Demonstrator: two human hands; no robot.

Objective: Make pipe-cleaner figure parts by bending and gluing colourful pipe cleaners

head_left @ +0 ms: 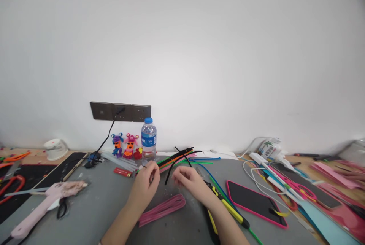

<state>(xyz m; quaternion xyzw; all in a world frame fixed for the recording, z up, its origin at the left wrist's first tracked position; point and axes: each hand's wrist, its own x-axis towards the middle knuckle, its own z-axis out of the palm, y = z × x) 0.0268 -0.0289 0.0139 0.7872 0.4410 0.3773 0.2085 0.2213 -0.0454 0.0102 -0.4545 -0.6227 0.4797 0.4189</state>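
Note:
My left hand [147, 179] is closed above the grey mat [108, 210], thumb and fingers pinched together. What it holds, if anything, is too small to make out. Across from it, my right hand [190, 181] has its fingers curled in a pinch, and I cannot make out anything in them. A bent black pipe cleaner [169, 173] shows between the two hands. Behind them is a pile of black, orange, green and pink pipe cleaners [179, 156]. A folded pink bundle [162, 210] lies below the hands. Pliers with yellow-and-black handles [232, 209] lie partly under my right forearm.
A water bottle [148, 138] and small pipe-cleaner figures [130, 147] stand near the wall. On the left lies a pink glue gun [54, 195]. A pink-edged phone [256, 203], white cables, pink scissors [302, 190] and coloured paper [322, 214] occupy the right.

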